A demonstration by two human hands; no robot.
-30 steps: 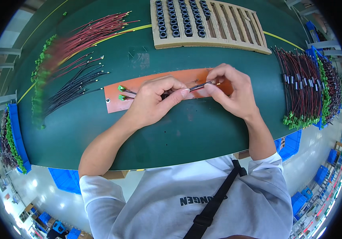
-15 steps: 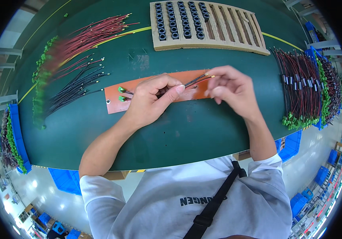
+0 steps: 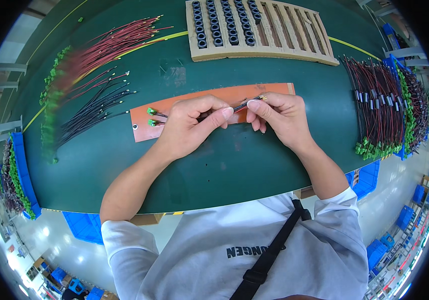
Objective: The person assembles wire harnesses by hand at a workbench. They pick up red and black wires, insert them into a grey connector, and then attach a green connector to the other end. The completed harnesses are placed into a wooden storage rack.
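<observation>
Over the orange board (image 3: 142, 131) both my hands hold wires (image 3: 241, 106) with green connectors (image 3: 152, 112). Thumb and fingers of my left hand (image 3: 194, 122) pinch the wires near the middle; the connectors stick out on its left side. My right hand (image 3: 282, 117) has its thumb and fingertips closed on the wires close to their bare, gold-coloured tips (image 3: 261, 98). Between the two hands a short dark stretch of the wires shows. The part inside my left hand is hidden.
A wooden slotted rack (image 3: 264, 52) with several rows of black rings stands at the back. Red wires (image 3: 114, 42) and black wires (image 3: 94, 107) lie on the left of the green table (image 3: 214, 182). Wires with grey sleeves (image 3: 377, 100) lie at the right, beside a blue bin (image 3: 396, 65).
My right hand has moved slightly left and down to the wires, and its fingers have closed on them near the tips. The left hand keeps its hold in place.
</observation>
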